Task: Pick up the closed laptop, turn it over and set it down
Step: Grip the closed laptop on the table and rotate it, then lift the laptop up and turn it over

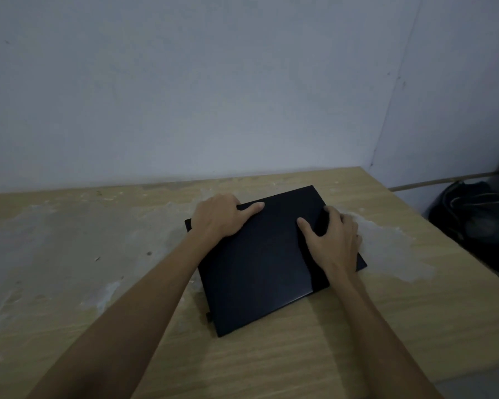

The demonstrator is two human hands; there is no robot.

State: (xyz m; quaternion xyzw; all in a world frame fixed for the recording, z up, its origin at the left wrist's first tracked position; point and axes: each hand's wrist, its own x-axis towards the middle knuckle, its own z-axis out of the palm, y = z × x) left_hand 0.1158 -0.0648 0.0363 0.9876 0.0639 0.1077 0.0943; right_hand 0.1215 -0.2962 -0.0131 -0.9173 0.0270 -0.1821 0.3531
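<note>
Two bare forearms reach in from the bottom edge toward a black closed laptop (260, 263) on the wooden table (357, 326). Lying skewed, the laptop has one corner pointing toward the camera and another toward the wall (213, 82); its near left edge seems slightly raised off the table, though the dim light makes that hard to confirm. On its far left edge sits the left hand (219, 216), thumb lying flat along the top surface and the fingers curled over the edge out of sight, so it grips that edge. Over the right side lies the right hand (333, 240), thumb stretched onto the top surface, forefinger bent on the far right edge, and the other fingers wrapped round the side, clasping it. Pale, worn patches mark the table's veneer to the left of the laptop and beyond its right side. Past the table's right edge, a dark bag (478, 220) rests low against the corner of the room, well apart from the laptop.
</note>
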